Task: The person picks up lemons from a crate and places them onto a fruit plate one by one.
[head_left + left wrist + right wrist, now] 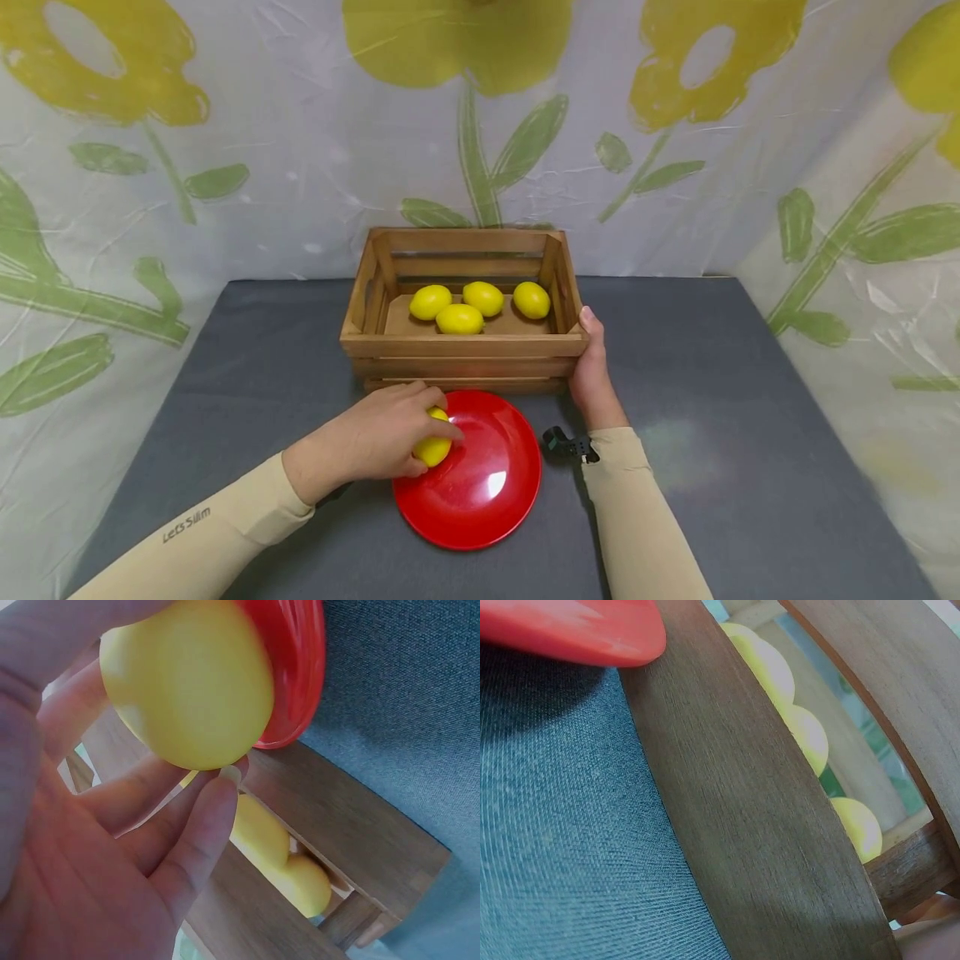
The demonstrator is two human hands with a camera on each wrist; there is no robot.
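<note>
My left hand [390, 429] grips a yellow lemon [432, 447] at the left edge of a red plate [487, 492]. In the left wrist view the lemon [187, 682] sits in my curled fingers [202, 825] against the plate's rim [300, 667]. Behind the plate stands a wooden crate [461, 346] holding several lemons [459, 319]. My right hand [592, 358] rests against the crate's front right corner, thumb up on the top rail. Through the crate's slats [757, 825], the right wrist view shows lemons [806, 735].
The crate and plate stand on a dark grey cloth-covered table [712, 433]. A flower-printed sheet [225, 167] hangs behind and at both sides. A small black wrist-camera mount [566, 444] sits by my right sleeve.
</note>
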